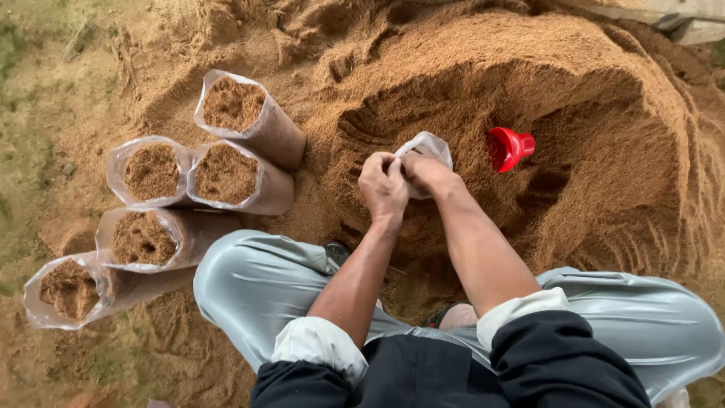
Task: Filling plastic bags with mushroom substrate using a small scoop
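Knees in grey trousers [257, 283] frame the view, sleeves rolled above bare forearms. Left hand [383, 187] and right hand [427, 172] meet, fingers pinching the mouth of an empty clear plastic bag [430, 145] over the sawdust pile [589, 98]. Beyond lies a red scoop [507, 147]; at left, five filled bags [226, 174] stand together.

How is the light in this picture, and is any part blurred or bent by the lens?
Head view: soft, even daylight with weak shadows, darkest in the hollow of the sawdust pile; mild sheen on the clear plastic bag held by both hands; the filled bags are sharp; edges curve slightly, wide-lens distortion.
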